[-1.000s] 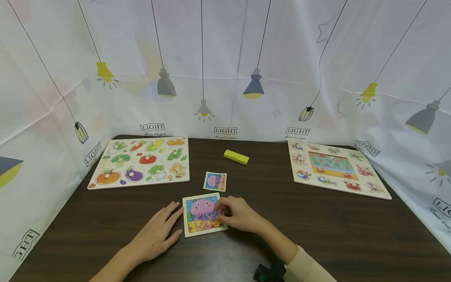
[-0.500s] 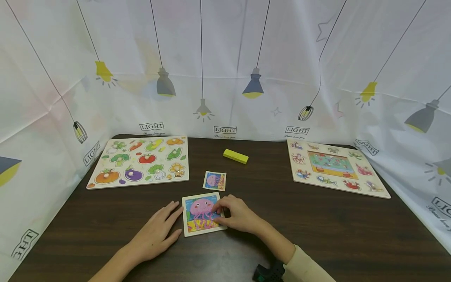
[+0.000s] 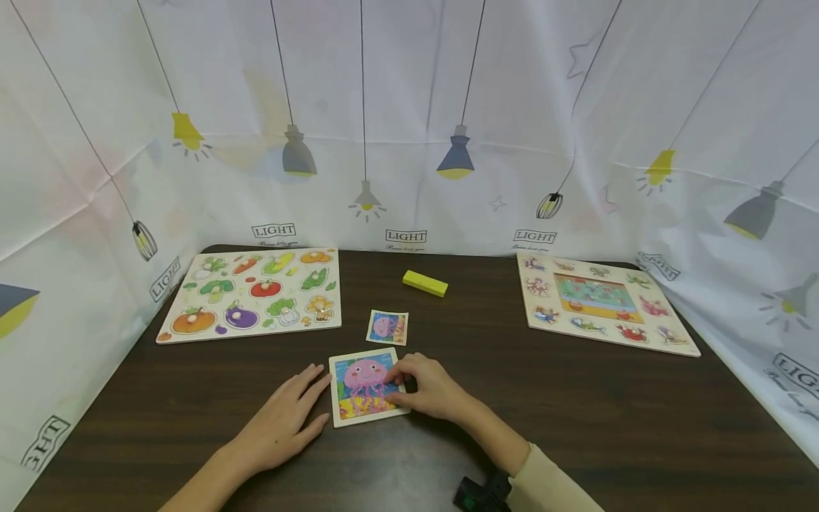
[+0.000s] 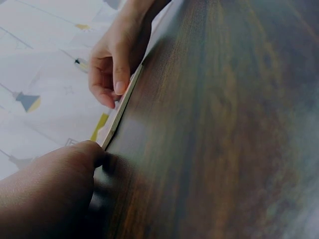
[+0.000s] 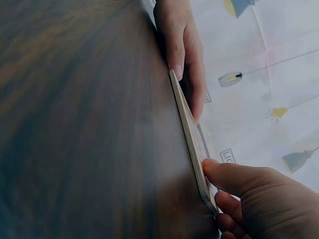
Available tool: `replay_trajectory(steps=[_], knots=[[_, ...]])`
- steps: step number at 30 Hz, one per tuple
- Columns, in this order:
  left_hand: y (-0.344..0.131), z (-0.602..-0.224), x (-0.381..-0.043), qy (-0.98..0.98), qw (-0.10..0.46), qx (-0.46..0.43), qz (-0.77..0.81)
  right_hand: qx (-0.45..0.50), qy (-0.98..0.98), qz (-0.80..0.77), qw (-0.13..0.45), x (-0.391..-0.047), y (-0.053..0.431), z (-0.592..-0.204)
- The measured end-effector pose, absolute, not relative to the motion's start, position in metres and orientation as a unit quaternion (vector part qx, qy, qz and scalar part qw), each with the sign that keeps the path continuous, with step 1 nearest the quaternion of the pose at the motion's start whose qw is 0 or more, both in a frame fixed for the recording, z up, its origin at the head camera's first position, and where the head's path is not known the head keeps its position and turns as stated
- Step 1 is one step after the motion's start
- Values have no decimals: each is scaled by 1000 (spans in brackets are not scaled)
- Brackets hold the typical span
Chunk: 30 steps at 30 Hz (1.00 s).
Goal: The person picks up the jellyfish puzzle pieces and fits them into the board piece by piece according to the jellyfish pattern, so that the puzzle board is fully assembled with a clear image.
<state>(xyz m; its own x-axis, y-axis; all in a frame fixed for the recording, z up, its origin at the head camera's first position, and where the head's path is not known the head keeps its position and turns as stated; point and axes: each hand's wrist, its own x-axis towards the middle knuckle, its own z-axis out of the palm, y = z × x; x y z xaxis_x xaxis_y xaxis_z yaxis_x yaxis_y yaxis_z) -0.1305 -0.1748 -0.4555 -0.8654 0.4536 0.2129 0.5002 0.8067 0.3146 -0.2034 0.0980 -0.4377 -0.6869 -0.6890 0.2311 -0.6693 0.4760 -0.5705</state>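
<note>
A square jellyfish jigsaw puzzle (image 3: pixel 367 377) in a pale wooden frame lies on the dark table. My left hand (image 3: pixel 281 419) rests flat at its left edge, fingers spread and fairly straight, fingertips beside the frame. My right hand (image 3: pixel 425 387) comes in over the right side, thumb and forefinger bent onto a jigsaw piece in the picture, the palm hiding part of the frame. In the right wrist view, the right thumb (image 5: pixel 212 167) is down at the puzzle's edge (image 5: pixel 187 129). The left wrist view shows the frame edge-on (image 4: pixel 122 109) between both hands.
A small card with the jellyfish picture (image 3: pixel 387 328) lies just behind the puzzle. A yellow block (image 3: pixel 425 284) is farther back. At the back left sits a vegetable peg board (image 3: pixel 256 297); a sea-animal board (image 3: pixel 604 304) lies at the back right. Printed cloth (image 3: pixel 397 92) hangs behind.
The view has shifted slightly. Both hands stay at the puzzle, with only a slight movement of the right fingertips over the picture.
</note>
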Motion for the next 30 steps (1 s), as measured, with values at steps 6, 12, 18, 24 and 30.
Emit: replay_trajectory(steps=[6,12,18,24,30], knots=[[-172,-455,-131,-947,41,-234,-218,-404,864,-299,0,-198,103,-438],[-178,-447,-127,-948,68,-220,-219,-391,878,-275,-14,-190,123,-428],[-209,-427,-118,-965,108,-173,-163,-352,902,-231,-95,-188,168,-411],[-243,-404,-116,-977,147,-113,-103,-270,935,-174,-148,-187,218,-387],[-264,-380,-113,-982,163,-63,-72,-193,958,-136,-163,-177,259,-369]])
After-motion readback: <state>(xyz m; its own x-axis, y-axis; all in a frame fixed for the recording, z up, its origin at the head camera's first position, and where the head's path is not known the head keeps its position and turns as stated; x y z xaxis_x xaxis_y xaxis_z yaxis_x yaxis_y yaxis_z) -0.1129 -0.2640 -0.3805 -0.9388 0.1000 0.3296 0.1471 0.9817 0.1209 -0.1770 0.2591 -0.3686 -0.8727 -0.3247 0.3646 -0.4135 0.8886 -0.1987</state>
